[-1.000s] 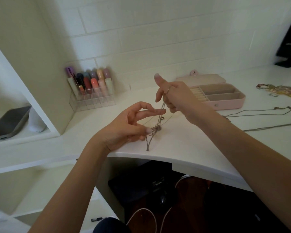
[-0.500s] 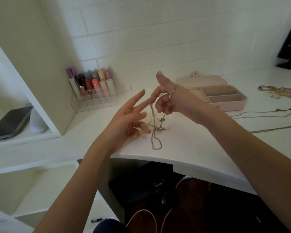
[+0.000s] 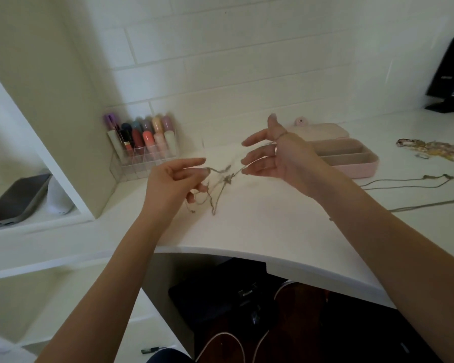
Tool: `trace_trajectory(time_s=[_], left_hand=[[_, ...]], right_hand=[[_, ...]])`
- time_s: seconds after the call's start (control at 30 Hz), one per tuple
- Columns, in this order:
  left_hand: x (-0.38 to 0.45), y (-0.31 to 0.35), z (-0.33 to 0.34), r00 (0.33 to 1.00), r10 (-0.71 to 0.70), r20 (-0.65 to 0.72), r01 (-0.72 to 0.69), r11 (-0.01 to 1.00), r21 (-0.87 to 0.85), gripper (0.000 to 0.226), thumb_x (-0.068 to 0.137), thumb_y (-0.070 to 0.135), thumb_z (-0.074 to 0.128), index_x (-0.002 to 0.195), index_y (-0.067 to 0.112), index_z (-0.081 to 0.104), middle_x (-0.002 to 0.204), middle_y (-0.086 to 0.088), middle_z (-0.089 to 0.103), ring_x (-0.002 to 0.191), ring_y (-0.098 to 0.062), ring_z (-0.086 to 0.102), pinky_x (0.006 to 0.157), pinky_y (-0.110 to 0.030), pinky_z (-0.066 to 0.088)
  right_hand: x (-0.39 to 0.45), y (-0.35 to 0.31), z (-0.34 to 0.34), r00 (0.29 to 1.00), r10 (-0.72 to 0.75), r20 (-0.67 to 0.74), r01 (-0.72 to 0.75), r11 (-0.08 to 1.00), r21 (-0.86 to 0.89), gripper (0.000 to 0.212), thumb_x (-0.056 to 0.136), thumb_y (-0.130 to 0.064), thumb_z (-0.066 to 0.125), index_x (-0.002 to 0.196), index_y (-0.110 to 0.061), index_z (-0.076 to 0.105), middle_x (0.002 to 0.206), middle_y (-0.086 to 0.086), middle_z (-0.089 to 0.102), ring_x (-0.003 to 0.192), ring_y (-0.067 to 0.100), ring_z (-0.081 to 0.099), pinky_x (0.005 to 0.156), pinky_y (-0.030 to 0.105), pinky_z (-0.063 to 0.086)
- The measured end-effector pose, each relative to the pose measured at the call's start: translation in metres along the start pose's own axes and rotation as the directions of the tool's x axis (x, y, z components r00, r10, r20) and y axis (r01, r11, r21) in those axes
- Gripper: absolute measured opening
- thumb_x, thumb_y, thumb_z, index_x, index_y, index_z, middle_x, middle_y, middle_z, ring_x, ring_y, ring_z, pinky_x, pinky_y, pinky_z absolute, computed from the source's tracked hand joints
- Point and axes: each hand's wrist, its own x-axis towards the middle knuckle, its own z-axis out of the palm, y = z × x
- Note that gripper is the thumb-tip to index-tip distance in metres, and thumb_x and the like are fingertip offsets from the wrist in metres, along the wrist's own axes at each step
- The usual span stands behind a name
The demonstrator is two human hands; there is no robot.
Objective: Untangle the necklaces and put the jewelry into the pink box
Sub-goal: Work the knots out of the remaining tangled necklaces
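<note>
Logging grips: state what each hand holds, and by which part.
Both hold the tangled necklaces: left hand pinches a strand left of the knot; right hand has strands hooked over its fingers, right of it.

Thin tangled necklaces hang knotted above the tabletop; the pink box lies open behind, two more chains beside it.
</note>
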Motion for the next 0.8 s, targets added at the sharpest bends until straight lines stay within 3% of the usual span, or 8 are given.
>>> trace_trajectory(time_s=[0.13, 0.2, 0.33, 0.43, 0.5, 0.63, 0.73, 0.8], left_hand=[[0.005, 0.003, -0.006, 0.996, 0.021, -0.082, -0.025, 0.999, -0.045, 0.014, 0.084, 0.004, 0.068, 0.094, 0.014, 0.071, 0.076, 0.0, 0.074, 0.06, -0.011, 0.067, 0.058, -0.019, 0.054], [0.007, 0.008, -0.009, 0.992, 0.023, -0.121, -0.036, 0.994, -0.101, 0.015, 0.086, 0.005, 0.066, 0.093, 0.017, 0.071, 0.081, 0.003, 0.074, 0.057, -0.009, 0.066, 0.064, -0.022, 0.057], [0.015, 0.029, -0.018, 0.976, 0.085, -0.2, -0.125, 0.972, -0.197, 0.013, 0.087, 0.006, 0.065, 0.093, 0.017, 0.07, 0.083, 0.006, 0.074, 0.04, -0.004, 0.048, 0.047, -0.018, 0.049], [0.022, 0.052, -0.021, 0.961, 0.181, -0.211, -0.225, 0.952, -0.208, 0.012, 0.087, 0.006, 0.066, 0.09, 0.017, 0.07, 0.081, 0.004, 0.072, 0.037, -0.004, 0.04, 0.037, -0.016, 0.034], [0.024, 0.067, -0.021, 0.955, 0.222, -0.196, -0.257, 0.949, -0.181, 0.01, 0.086, 0.01, 0.068, 0.09, 0.019, 0.071, 0.082, 0.0, 0.07, 0.036, -0.005, 0.038, 0.037, -0.018, 0.031], [0.026, 0.088, -0.016, 0.953, 0.248, -0.174, -0.276, 0.947, -0.163, 0.009, 0.086, 0.012, 0.068, 0.093, 0.017, 0.07, 0.093, 0.001, 0.074, 0.033, -0.004, 0.037, 0.036, -0.017, 0.03], [0.024, 0.098, -0.011, 0.948, 0.277, -0.159, -0.303, 0.939, -0.166, 0.01, 0.087, 0.011, 0.067, 0.096, 0.014, 0.07, 0.097, 0.001, 0.074, 0.033, -0.005, 0.037, 0.035, -0.017, 0.029], [0.023, 0.104, -0.01, 0.938, 0.309, -0.157, -0.334, 0.928, -0.168, 0.011, 0.088, 0.01, 0.066, 0.097, 0.014, 0.07, 0.096, 0.002, 0.074, 0.034, -0.004, 0.037, 0.036, -0.016, 0.03]], right_hand=[[-0.002, -0.003, -0.003, 0.997, 0.067, 0.032, -0.074, 0.946, 0.314, 0.058, 0.1, -0.052, 0.025, 0.097, -0.006, 0.061, 0.081, 0.015, 0.071, 0.059, 0.024, 0.068, 0.063, 0.036, 0.06], [-0.003, -0.004, -0.006, 0.995, 0.096, 0.016, -0.096, 0.947, 0.308, 0.049, 0.101, -0.048, 0.033, 0.098, -0.008, 0.06, 0.091, 0.015, 0.073, 0.042, 0.015, 0.054, 0.054, 0.03, 0.056], [-0.006, 0.001, -0.005, 0.993, 0.121, -0.009, -0.122, 0.99, -0.075, 0.013, 0.095, -0.02, 0.053, 0.096, -0.011, 0.062, 0.101, 0.009, 0.072, 0.035, 0.009, 0.038, 0.044, 0.022, 0.048], [-0.006, 0.008, 0.001, 0.996, 0.085, -0.01, -0.084, 0.952, -0.293, 0.024, 0.087, 0.003, 0.047, 0.098, -0.009, 0.065, 0.092, 0.007, 0.068, 0.047, 0.014, 0.052, 0.051, 0.031, 0.056], [-0.004, 0.014, 0.006, 0.997, -0.061, -0.057, 0.023, 0.853, -0.521, 0.034, 0.081, 0.006, 0.043, 0.091, -0.015, 0.067, 0.089, 0.004, 0.066, 0.062, 0.017, 0.06, 0.065, 0.037, 0.058], [0.0, 0.023, 0.014, 0.938, -0.342, 0.061, 0.259, 0.573, -0.778, 0.025, 0.083, -0.016, 0.058, 0.094, -0.036, 0.068, 0.114, -0.005, 0.055, 0.094, 0.013, 0.055, 0.088, 0.032, 0.044], [0.0, 0.029, 0.02, 0.94, -0.264, 0.214, 0.312, 0.422, -0.851, 0.022, 0.086, -0.044, 0.064, 0.108, -0.042, 0.067, 0.122, -0.01, 0.051, 0.117, 0.014, 0.043, 0.101, 0.04, 0.035], [0.0, 0.033, 0.024, 0.937, -0.222, 0.27, 0.344, 0.45, -0.824, 0.013, 0.085, -0.042, 0.066, 0.097, -0.038, 0.072, 0.111, -0.014, 0.056, 0.111, 0.016, 0.05, 0.099, 0.041, 0.04]])
